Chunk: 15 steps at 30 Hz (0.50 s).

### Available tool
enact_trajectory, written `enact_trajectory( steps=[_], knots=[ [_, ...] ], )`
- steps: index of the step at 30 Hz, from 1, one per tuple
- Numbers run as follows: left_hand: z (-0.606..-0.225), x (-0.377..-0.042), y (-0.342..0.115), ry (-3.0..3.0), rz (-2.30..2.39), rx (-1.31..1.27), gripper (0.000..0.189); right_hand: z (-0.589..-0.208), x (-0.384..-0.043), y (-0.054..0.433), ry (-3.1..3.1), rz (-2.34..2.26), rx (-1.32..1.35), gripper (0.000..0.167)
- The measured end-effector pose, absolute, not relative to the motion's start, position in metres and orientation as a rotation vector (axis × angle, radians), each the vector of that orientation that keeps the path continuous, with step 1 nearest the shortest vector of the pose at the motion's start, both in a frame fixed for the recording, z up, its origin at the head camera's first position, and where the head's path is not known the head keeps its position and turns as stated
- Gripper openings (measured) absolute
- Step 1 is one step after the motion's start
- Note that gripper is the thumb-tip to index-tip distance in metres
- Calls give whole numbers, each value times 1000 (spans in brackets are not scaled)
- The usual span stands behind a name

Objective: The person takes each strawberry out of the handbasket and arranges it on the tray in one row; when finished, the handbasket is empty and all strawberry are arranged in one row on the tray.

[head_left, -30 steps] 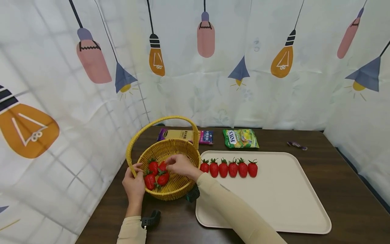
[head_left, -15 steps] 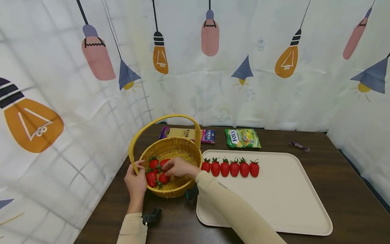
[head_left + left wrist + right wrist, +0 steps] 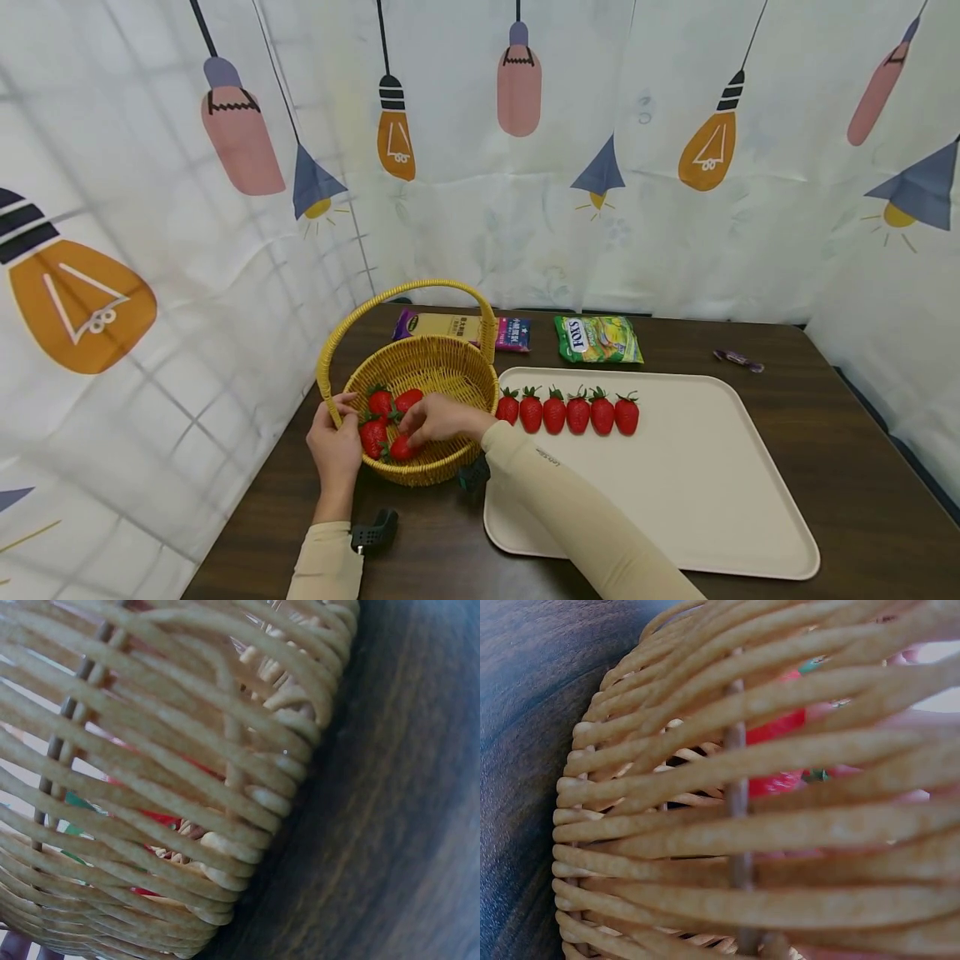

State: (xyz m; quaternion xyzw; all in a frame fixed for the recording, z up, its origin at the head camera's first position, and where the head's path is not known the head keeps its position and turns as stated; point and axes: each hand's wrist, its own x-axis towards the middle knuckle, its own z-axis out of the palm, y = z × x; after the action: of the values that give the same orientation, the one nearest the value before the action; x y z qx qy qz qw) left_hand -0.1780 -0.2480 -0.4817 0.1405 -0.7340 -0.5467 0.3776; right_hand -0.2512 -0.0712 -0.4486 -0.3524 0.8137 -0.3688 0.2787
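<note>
Left sleeve (image 3: 326, 567): beige
Right sleeve (image 3: 585, 512): beige, dark lettering (image 3: 548, 457)
Left wrist device (image 3: 375, 532): black, curved
Right wrist device (image 3: 473, 476): dark

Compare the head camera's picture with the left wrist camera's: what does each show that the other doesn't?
Only the head view shows the tray with its row of six strawberries, the green packet, the small wrapped sweet, the curtain and the basket's arched handle.

Only the left wrist view shows the weave close up, with a dark rod threaded through and red and green peeking between strands.

Both share the basket and the dark wooden tabletop.
</note>
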Motion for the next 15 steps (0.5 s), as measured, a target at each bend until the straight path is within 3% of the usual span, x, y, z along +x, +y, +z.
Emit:
enact_trajectory(
  steps=[15],
  knots=[
    [-483,-178,-248,-1876,-1382,342,8,-444,-247,-69,1898,-886,-1105,31]
  ],
)
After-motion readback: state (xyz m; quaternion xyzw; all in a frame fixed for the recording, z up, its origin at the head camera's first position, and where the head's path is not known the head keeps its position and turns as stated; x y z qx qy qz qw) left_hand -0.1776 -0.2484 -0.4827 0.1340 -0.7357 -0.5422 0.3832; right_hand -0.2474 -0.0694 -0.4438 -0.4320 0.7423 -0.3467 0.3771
